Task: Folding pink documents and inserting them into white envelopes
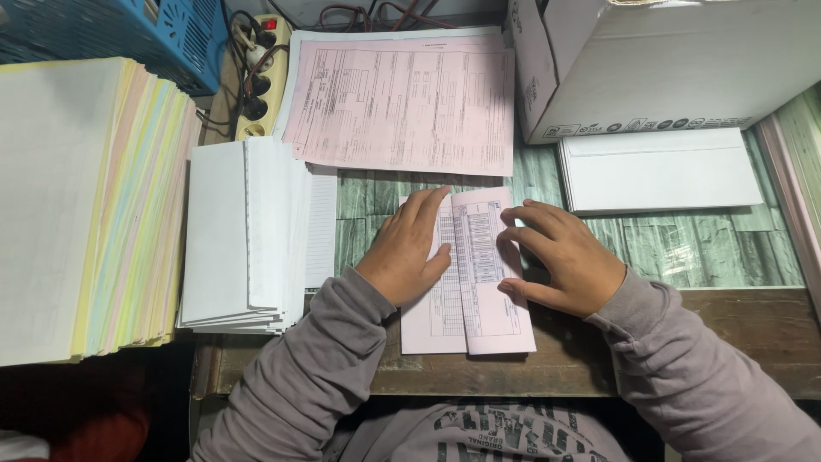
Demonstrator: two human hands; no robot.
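A: Obs. — pink form (479, 282) lies folded lengthwise on the front edge of the bench (684, 248), directly before the person. Why both hands on it?

B: Left hand (409, 252) is flat, fingers together, pressing the left panel down near the fold; it appears to pin the sheet so it cannot slide. Right hand (560, 257) is spread, fingertips on the right-hand edge of the folded flap, pinching nothing.

A: Surroundings?

B: Flat pink forms (402, 98) stacked behind, within reach. White envelopes (663, 167) to the right, under a cardboard box (667, 60). Folded white sheets (244, 235) piled left, beside a tall stack of multicolour paper (77, 205). Power strip (261, 73) at back, near a blue basket (137, 34)
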